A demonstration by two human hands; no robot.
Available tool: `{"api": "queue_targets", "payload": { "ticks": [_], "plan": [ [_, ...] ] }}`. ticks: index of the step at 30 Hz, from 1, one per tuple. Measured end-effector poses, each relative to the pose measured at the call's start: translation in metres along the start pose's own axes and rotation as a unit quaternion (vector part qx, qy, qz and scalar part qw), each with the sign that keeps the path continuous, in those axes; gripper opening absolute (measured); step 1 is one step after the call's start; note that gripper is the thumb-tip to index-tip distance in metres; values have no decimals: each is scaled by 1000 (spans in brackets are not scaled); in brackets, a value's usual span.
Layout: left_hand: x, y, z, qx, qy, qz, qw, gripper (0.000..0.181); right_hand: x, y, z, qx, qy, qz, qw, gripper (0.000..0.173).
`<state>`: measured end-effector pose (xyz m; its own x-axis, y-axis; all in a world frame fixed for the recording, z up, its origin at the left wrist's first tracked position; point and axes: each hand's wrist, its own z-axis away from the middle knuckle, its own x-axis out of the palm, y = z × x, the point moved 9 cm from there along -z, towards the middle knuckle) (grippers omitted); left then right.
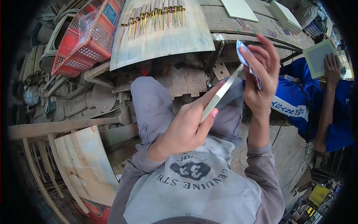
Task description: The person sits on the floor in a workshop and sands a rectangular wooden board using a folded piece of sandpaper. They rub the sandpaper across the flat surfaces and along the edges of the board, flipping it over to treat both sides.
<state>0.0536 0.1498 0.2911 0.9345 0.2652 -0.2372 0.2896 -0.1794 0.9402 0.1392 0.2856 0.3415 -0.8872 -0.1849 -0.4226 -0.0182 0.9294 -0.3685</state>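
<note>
My left hand (pixel 187 126) grips a thin, pale flat board (pixel 218 96), seen nearly edge-on and tilted up towards the right. My right hand (pixel 258 72) is raised just beyond the board's far end, its fingers partly spread. Between its thumb and fingers it pinches a crumpled blue-and-white piece of thin material (pixel 241 56), which may be cloth or paper. That material is close to the board's tip; whether they touch is not plain. Both hands are above my lap.
A plywood sheet (pixel 162 42) ahead bears several wooden-handled tools (pixel 156 14). Red plastic baskets (pixel 84 42) stand left of it. Pale panels (pixel 240 9) lie on the wooden bench (pixel 268 25). A co-worker in blue (pixel 296 95) sits at right, one hand on a framed panel (pixel 321 58).
</note>
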Motion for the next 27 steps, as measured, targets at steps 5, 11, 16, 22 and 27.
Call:
{"api": "queue_targets", "payload": {
  "ticks": [5, 11, 16, 22, 27],
  "plan": [
    [-1, 6, 2, 26, 13, -18, 999, 68, -21, -74, -7, -99, -87, -26, 991, 41],
    [3, 12, 7, 45, 21, -39, 998, 80, -15, -93, -14, -138, -203, 46, 968, 33],
    [2, 17, 8, 43, 27, -38, 998, 78, -17, -91, -8, -139, -203, 6, 969, 38],
    [-4, 25, 10, 79, 67, -61, 993, 70, -17, -87, 1, -75, -169, -65, 981, 38],
    [-7, 24, 13, 74, 101, -57, 991, 60, 1, -83, 14, -30, -124, -123, 984, 43]
  ]
}}
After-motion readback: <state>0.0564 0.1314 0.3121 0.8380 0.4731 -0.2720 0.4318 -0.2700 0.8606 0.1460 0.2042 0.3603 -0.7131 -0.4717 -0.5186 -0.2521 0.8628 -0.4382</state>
